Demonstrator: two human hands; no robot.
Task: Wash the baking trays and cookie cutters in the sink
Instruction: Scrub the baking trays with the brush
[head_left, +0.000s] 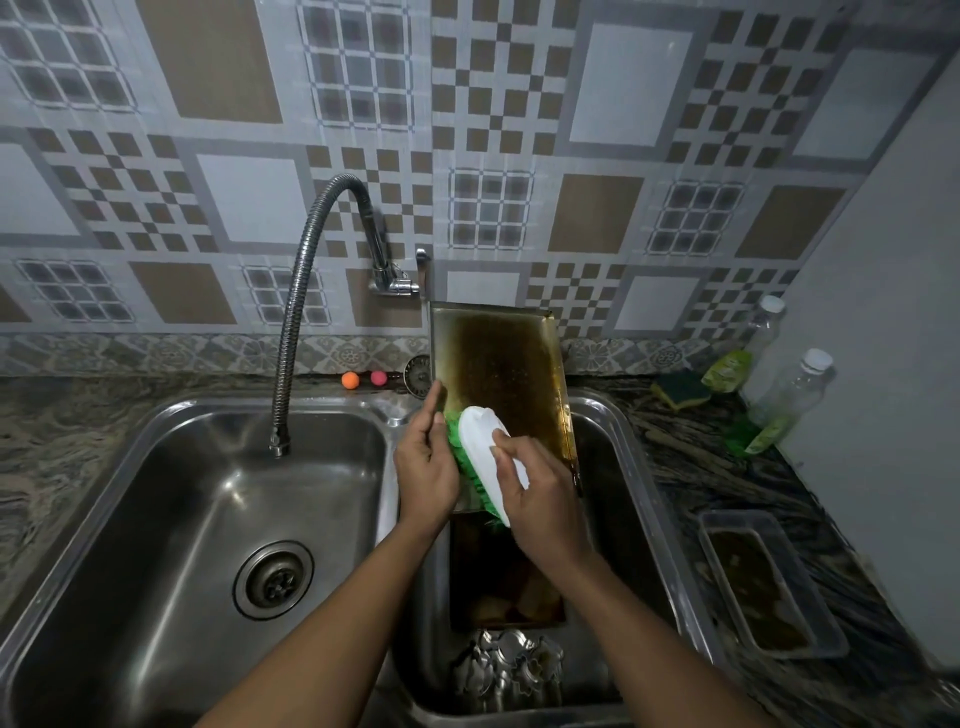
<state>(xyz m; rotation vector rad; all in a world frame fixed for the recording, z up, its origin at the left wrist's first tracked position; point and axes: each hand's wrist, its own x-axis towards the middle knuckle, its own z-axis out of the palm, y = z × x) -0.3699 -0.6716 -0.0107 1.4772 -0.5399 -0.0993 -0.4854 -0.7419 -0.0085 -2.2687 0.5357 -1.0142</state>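
One right hand (540, 493) round brush (485, 434)

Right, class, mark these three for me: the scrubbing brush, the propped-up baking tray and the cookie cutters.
scrubbing brush (484, 434): head view, its white back.
baking tray (496, 358): head view, its browned face above the brush.
cookie cutters (506, 667): head view, middle of the metal pile in the basin.

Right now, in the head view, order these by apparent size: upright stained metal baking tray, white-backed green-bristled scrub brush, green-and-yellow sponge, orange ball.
1. upright stained metal baking tray
2. white-backed green-bristled scrub brush, nearer the camera, which flatters it
3. green-and-yellow sponge
4. orange ball
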